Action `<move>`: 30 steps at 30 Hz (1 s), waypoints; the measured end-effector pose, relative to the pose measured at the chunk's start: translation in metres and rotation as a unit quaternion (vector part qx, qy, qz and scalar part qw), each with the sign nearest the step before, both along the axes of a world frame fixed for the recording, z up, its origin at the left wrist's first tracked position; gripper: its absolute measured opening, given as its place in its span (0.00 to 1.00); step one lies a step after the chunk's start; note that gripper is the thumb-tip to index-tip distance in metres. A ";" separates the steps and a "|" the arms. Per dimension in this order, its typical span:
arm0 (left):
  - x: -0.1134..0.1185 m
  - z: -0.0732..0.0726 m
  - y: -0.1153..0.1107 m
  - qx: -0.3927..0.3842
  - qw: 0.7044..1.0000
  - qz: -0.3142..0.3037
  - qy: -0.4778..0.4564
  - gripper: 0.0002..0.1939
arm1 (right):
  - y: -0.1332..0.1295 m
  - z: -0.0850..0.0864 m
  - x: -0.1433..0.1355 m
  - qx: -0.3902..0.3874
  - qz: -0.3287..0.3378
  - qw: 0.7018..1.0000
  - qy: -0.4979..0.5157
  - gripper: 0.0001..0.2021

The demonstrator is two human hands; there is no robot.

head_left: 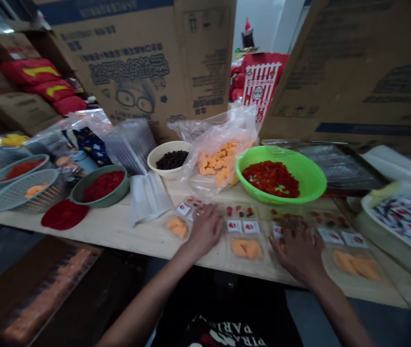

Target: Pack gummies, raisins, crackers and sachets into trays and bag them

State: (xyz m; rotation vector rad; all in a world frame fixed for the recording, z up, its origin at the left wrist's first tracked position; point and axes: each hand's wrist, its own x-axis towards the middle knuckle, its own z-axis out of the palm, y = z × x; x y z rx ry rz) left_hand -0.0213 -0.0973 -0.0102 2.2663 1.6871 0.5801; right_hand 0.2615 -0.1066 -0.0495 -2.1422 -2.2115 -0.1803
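My left hand (206,227) is over the right part of a clear compartment tray (179,226). Its fingers are bent together and slightly blurred, and I cannot make out what is in them. My right hand (302,248) rests on another such tray (288,212), fingers apart and thumb out to the left, covering most of it. Between the hands lies a clear tray (245,236) with orange slices, two small white printed packets (243,226) and dark red bits. A similar filled tray (353,255) is right of my right hand.
Behind the trays are a green bowl (317,178) of red pieces, a plastic bag (219,164) of orange slices and a cream bowl (153,161) of dark bits. A tub (369,217) of packets stands right. Left are a grey-green bowl (99,197), stacked clear trays (131,142) and a basket (46,193).
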 end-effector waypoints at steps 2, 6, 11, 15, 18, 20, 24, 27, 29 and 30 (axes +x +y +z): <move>-0.045 0.002 -0.004 0.007 0.997 0.027 0.067 0.16 | -0.002 0.005 -0.022 0.016 0.036 0.999 0.014 0.31; -0.070 -0.006 -0.021 -0.070 0.984 0.066 0.149 0.34 | -0.004 0.010 -0.094 -0.017 0.149 0.987 0.052 0.30; -0.053 0.001 -0.050 -0.164 0.974 0.054 0.148 0.48 | 0.010 -0.002 -0.132 -0.062 0.134 0.987 0.055 0.33; -0.079 -0.005 -0.063 -0.178 0.968 -0.038 0.174 0.56 | 0.010 -0.004 -0.122 -0.072 0.103 0.990 0.066 0.37; -0.081 -0.029 -0.055 -0.106 0.974 -0.037 0.198 0.46 | 0.005 0.002 -0.126 -0.092 0.102 0.986 0.098 0.43; -0.065 -0.044 -0.048 -0.066 0.976 -0.007 0.206 0.42 | 0.007 0.011 -0.129 -0.107 0.128 0.977 0.131 0.43; -0.029 -0.049 -0.043 -0.040 0.980 0.027 0.192 0.43 | 0.013 0.042 -0.096 -0.086 0.083 0.982 0.145 0.32; -0.012 -0.036 -0.044 -0.055 0.985 0.002 0.162 0.50 | 0.008 0.055 -0.023 -0.026 -0.055 0.994 0.091 0.24; -0.001 -0.026 -0.043 -0.064 0.988 -0.058 0.131 0.54 | 0.006 0.045 0.036 0.008 -0.109 0.991 0.078 0.25; 0.005 -0.023 -0.042 -0.069 0.987 -0.094 0.112 0.54 | 0.007 0.035 0.064 0.019 -0.110 0.991 0.079 0.27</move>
